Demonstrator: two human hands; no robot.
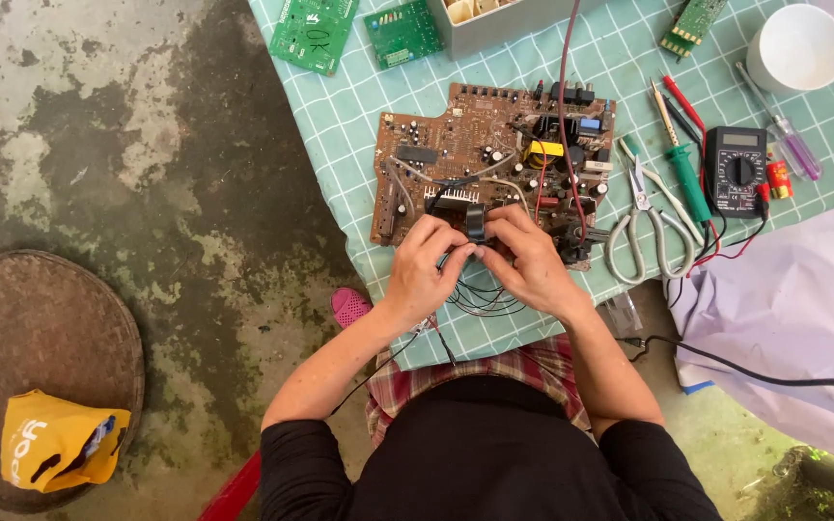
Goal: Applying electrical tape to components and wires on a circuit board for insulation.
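From my feed, both hands meet at the near edge of a brown circuit board (494, 159) lying flat on a green checked tablecloth (359, 125). Left hand (424, 272): fingers curled in, tips pinching a small black part (465, 217) at the board's front edge. Right hand (533, 262): curled the same way, thumb and fingertips closed on that black part from the other side. The two hands touch at the fingertips. A bundle of thin black wires (480, 299) hangs below them, over the cloth.

A dark red cable (564, 106) runs down across the board from the top of the view. To the right of the board, well clear of the hands: grey-handled scissors (647, 232), a green-handled soldering iron (685, 169), a black multimeter (736, 169) with red and black leads, a purple-handled screwdriver (792, 145), and a white cup (795, 46). At the far edge of the cloth lie two green boards (313, 34), a third green one at top right, and a grey box (494, 29).

Left of the table, stained concrete floor (147, 145); a round woven tray (41, 328) sits on it with a yellow bag (55, 439) on top. A pink shoe (349, 306) shows just under the cloth's edge. A black cord (774, 376) crosses a pale lilac sheet (793, 309) at right.
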